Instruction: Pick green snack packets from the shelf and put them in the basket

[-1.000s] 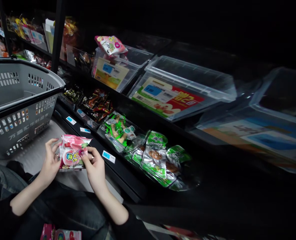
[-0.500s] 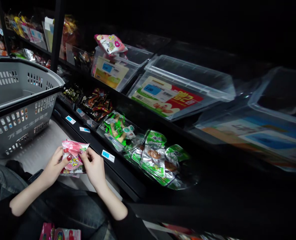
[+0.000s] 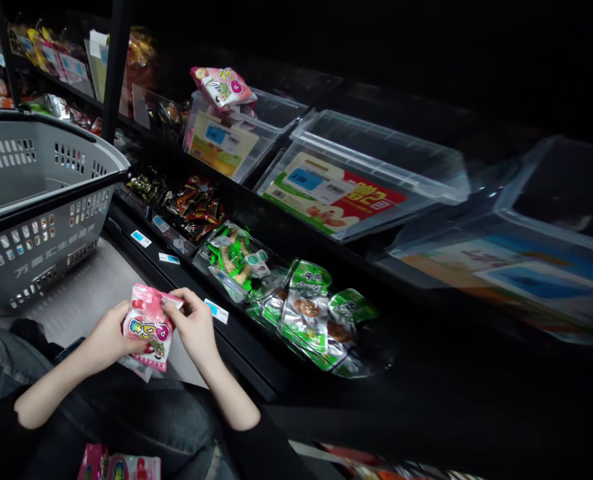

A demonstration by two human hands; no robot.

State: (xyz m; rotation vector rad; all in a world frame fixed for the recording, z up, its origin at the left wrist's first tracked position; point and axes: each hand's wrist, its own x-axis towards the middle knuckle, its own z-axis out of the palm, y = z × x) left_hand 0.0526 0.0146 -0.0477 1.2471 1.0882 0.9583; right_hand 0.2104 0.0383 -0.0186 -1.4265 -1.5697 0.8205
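Between my two hands is a pink candy packet (image 3: 149,323) with colourful lettering, its printed face toward me. My left hand (image 3: 109,340) is closed on its left edge, thumb across the lower front. With thumb and fingers, my right hand (image 3: 193,323) pinches the upper right corner. A clear bit of wrapping (image 3: 139,367) shows beneath the packet; whether it belongs to a second packet I cannot tell. More pink packets (image 3: 133,467) lie at my lap, cut off by the bottom edge. Another similar packet (image 3: 223,87) rests atop a clear bin on the shelf.
A grey shopping basket (image 3: 41,247) stands at the left. Along the lower shelf are green snack packs (image 3: 306,307), green-wrapped snacks (image 3: 233,257) and dark red packets (image 3: 196,207). Clear plastic bins (image 3: 376,157) line the shelf above. A black upright post (image 3: 116,73) rises behind the basket.
The packet has been turned and tilted in my hands, its lower end swinging down to the right. My left thumb has slid lower on its front. The basket and shelf goods stay put.
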